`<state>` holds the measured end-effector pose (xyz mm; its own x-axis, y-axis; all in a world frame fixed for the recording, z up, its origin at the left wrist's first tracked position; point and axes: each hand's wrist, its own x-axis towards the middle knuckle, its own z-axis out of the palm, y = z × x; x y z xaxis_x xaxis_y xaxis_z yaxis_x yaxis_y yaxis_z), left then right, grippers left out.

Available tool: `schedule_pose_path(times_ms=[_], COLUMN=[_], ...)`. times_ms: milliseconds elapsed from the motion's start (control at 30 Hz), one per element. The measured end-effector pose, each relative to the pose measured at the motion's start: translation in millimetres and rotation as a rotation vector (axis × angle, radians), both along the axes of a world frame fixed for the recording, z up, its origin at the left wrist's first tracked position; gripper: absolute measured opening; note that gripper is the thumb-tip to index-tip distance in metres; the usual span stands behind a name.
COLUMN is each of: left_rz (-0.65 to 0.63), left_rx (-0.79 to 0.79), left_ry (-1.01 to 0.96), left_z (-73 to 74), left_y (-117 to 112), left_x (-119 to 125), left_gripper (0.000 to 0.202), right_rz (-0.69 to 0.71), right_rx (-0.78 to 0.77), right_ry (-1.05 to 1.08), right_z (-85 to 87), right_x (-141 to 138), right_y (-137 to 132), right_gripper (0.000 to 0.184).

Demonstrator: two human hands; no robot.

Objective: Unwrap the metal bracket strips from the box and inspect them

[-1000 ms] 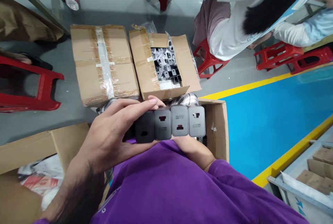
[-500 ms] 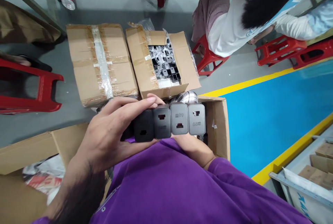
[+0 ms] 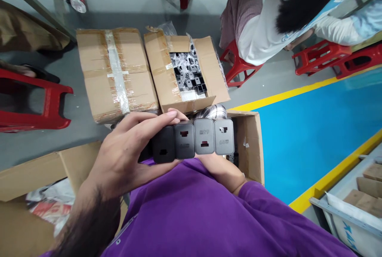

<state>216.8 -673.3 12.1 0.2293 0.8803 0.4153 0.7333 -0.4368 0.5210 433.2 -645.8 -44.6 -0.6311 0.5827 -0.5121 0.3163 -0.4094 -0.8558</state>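
Observation:
A row of several black plastic charger housings (image 3: 204,135) is held in front of my purple shirt, end faces up. Each visible face has a small cut-out, and some bear faint raised lettering. My left hand (image 3: 119,149) is closed round the left end of the row, thumb on the near side and fingers along the far side. From the right, my right hand (image 3: 210,161) reaches beneath the row; most of it is hidden. Fingertips showing at the far side beside my left fingers seem to belong to it. More black pieces lie in a carton (image 3: 250,145) behind the row.
Ahead stand a taped carton (image 3: 92,70) and an opened carton (image 3: 159,66) of black housings in plastic wrap. Another open carton (image 3: 80,161) is at left. Red stools (image 3: 56,104), a seated person (image 3: 265,30) and a grey bin (image 3: 352,217) surround me.
The row of housings has shifted very slightly left and tilted a little. Both hands keep their hold, and the surroundings look the same.

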Motion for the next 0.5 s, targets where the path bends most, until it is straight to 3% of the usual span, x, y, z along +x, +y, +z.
schedule_pose_path(times_ms=[500], left_rz=[0.028], left_rx=[-0.003], left_ry=[-0.016], left_z=[-1.6], left_y=[0.4], left_x=[-1.0], left_gripper=[0.083], right_rz=[-0.068], right_rx=[0.024], right_ry=[-0.09], right_z=[-2.6], right_x=[-2.7], right_y=[-0.9], right_gripper=[0.035])
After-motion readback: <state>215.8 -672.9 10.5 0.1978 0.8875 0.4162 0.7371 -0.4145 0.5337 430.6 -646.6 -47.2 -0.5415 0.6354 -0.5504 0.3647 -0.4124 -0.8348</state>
